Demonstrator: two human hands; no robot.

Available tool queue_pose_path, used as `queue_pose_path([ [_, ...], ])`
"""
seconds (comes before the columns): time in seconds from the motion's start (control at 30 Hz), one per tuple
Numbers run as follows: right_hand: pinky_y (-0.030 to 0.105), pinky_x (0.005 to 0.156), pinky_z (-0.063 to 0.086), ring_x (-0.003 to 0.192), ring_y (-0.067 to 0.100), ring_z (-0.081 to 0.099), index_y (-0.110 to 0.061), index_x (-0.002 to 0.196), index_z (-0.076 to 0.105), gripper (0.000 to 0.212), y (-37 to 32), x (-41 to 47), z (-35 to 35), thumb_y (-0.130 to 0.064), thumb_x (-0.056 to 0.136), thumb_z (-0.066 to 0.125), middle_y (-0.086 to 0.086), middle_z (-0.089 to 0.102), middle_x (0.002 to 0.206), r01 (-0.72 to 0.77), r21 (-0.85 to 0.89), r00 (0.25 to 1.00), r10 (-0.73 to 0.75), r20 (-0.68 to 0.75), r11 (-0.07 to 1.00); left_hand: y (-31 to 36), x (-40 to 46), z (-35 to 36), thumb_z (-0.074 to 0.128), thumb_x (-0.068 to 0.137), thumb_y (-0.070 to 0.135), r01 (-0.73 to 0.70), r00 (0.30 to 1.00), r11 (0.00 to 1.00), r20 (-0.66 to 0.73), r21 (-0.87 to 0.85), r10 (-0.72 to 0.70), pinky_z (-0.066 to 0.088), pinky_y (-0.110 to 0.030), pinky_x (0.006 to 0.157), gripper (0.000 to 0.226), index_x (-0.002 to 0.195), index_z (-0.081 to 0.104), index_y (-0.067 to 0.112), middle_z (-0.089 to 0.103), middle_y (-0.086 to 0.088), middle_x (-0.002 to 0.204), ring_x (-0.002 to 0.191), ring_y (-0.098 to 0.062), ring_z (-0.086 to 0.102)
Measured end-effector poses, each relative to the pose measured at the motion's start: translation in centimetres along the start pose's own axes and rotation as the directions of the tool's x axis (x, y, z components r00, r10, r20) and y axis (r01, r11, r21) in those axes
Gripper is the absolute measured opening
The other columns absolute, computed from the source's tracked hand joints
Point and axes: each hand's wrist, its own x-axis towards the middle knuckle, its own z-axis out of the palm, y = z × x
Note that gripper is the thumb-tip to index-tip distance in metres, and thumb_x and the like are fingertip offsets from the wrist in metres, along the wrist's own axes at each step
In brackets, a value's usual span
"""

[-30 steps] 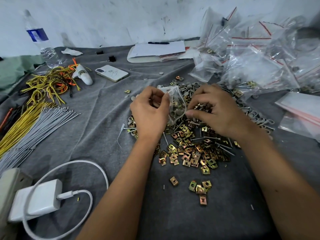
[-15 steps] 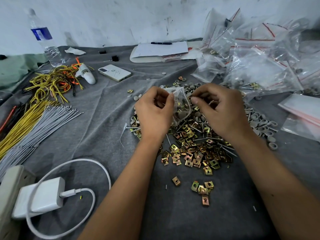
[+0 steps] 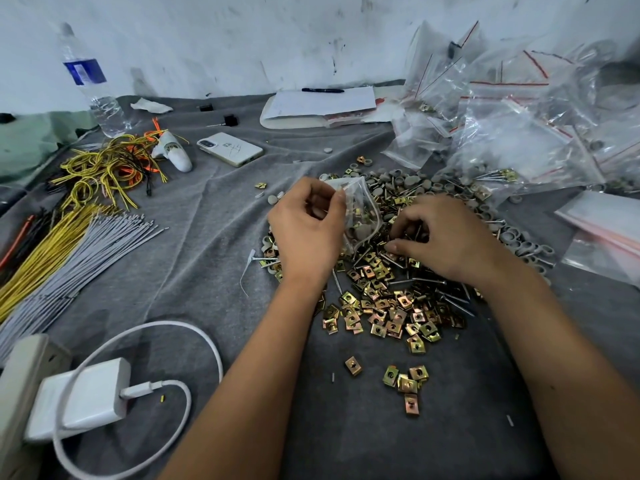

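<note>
- The right grip [image 3: 446,240] has come down from the mouth of the small bag [image 3: 360,216] onto the pile of clips [image 3: 388,306]. Its fingers curl among the screws [image 3: 450,299] at the pile's far side, and I cannot tell whether they have a piece yet
- The left grip [image 3: 306,233] still pinches the bag's rim, holding it upright and open at the pile's far-left edge, with clips and grey caps showing through the plastic
- One drop looks finished and the next pick is starting; the bag seems only part filled
- Loose grey caps [image 3: 412,181] lie beyond the pile, filled bags [image 3: 519,140] far right of it, a phone [image 3: 230,149] far left, wires [image 3: 62,244] well left, and a charger [image 3: 83,400] near left on the surface [image 3: 207,220]
- Screws lie tangled across the clips, so a pinch may lift extras, and the soft bag mouth could sag shut
</note>
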Motion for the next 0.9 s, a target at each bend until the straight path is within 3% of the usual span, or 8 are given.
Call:
queue_pose_path([
  [0.1, 0.034, 0.072, 0.053, 0.079, 0.003, 0.056, -0.028, 0.083, 0.070, 0.018, 0.0, 0.2, 0.2, -0.040, 0.082, 0.083, -0.014, 0.058, 0.087, -0.011, -0.003, 1.000, 0.011, -0.009, 1.000, 0.1, 0.0, 0.0, 0.078, 0.089, 0.013, 0.005, 1.000, 1.000, 0.001, 0.012, -0.005, 0.044, -0.016, 0.051, 0.016, 0.078, 0.068, 0.019, 0.060, 0.021, 0.061, 0.053, -0.001, 0.054],
  [0.23, 0.009, 0.064, 0.046, 0.077, -0.002, 0.063, -0.025, 0.093, 0.068, 0.012, -0.5, 0.1, 0.3, -0.028, 0.089, 0.079, -0.014, 0.064, 0.085, 0.022, 0.212, 0.981, 0.020, -0.194, 0.977, 0.0, 0.0, 0.0, 0.078, 0.090, 0.016, 0.009, 1.000, 1.000, 0.003, 0.022, -0.009, 0.044, -0.016, 0.050, 0.014, 0.079, 0.069, 0.016, 0.062, 0.013, 0.059, 0.052, -0.001, 0.056],
  [0.3, 0.006, 0.069, 0.047, 0.081, -0.005, 0.065, -0.020, 0.099, 0.072, 0.012, -1.0, 0.0, 0.1, -0.022, 0.090, 0.078, -0.014, 0.068, 0.087, 0.095, 0.293, 0.960, -0.010, -0.279, 0.951, 0.2, -0.1, 0.0, 0.078, 0.090, 0.016, 0.000, 1.000, 1.000, 0.011, 0.028, 0.000, 0.043, -0.014, 0.051, 0.014, 0.079, 0.070, 0.016, 0.060, 0.013, 0.059, 0.052, -0.001, 0.055],
  [0.4, 0.012, 0.078, 0.052, 0.085, 0.000, 0.068, -0.017, 0.102, 0.077, 0.016, -2.0, -0.1, 0.3, -0.017, 0.087, 0.081, -0.012, 0.072, 0.090, 0.222, 0.273, 0.938, -0.128, -0.323, 0.936, 0.2, -0.1, 0.0, 0.077, 0.090, 0.017, -0.029, 0.999, 0.998, 0.038, 0.060, 0.027, 0.043, -0.015, 0.052, 0.015, 0.078, 0.069, 0.018, 0.060, 0.013, 0.059, 0.054, -0.001, 0.056],
  [0.47, 0.012, 0.076, 0.053, 0.084, 0.002, 0.069, -0.016, 0.101, 0.076, 0.019, -2.4, -0.2, 0.6, -0.013, 0.083, 0.084, -0.011, 0.072, 0.089, 0.253, 0.269, 0.934, -0.161, -0.320, 0.929, 0.2, -0.1, 0.0, 0.077, 0.090, 0.017, -0.054, 0.997, 0.996, 0.051, 0.075, 0.050, 0.043, -0.015, 0.053, 0.017, 0.077, 0.067, 0.020, 0.059, 0.013, 0.059, 0.054, -0.002, 0.056],
  [0.57, 0.012, 0.069, 0.054, 0.080, 0.002, 0.068, -0.017, 0.094, 0.073, 0.021, -2.5, -0.2, 1.1, -0.011, 0.080, 0.086, -0.014, 0.069, 0.084, 0.240, 0.260, 0.931, -0.146, -0.334, 0.935, 0.2, -0.1, 0.0, 0.077, 0.090, 0.016, -0.092, 0.995, 0.992, 0.057, 0.089, 0.087, 0.041, -0.012, 0.053, 0.020, 0.076, 0.065, 0.022, 0.058, 0.014, 0.059, 0.056, -0.001, 0.057],
  [0.73, 0.031, 0.072, 0.063, 0.081, 0.004, 0.072, -0.016, 0.094, 0.071, 0.020, -2.2, -0.1, 1.0, -0.011, 0.080, 0.085, -0.011, 0.073, 0.087, 0.208, 0.317, 0.923, -0.078, -0.377, 0.926, 0.1, -0.1, 0.1, 0.076, 0.091, 0.017, -0.069, 0.996, 0.995, 0.054, 0.074, 0.065, 0.039, -0.011, 0.052, 0.017, 0.077, 0.067, 0.019, 0.057, 0.017, 0.057, 0.055, -0.001, 0.054],
  [0.9, 0.022, 0.072, 0.058, 0.082, 0.002, 0.069, -0.018, 0.087, 0.071, 0.018, -2.4, -0.2, 1.2, -0.013, 0.079, 0.086, -0.011, 0.072, 0.086, 0.260, 0.208, 0.897, -0.156, -0.413, 0.943, 0.1, -0.1, 0.1, 0.077, 0.091, 0.018, -0.076, 0.996, 0.994, 0.057, 0.077, 0.072, 0.037, -0.011, 0.051, 0.017, 0.076, 0.068, 0.016, 0.053, 0.014, 0.056, 0.054, -0.002, 0.052],
])
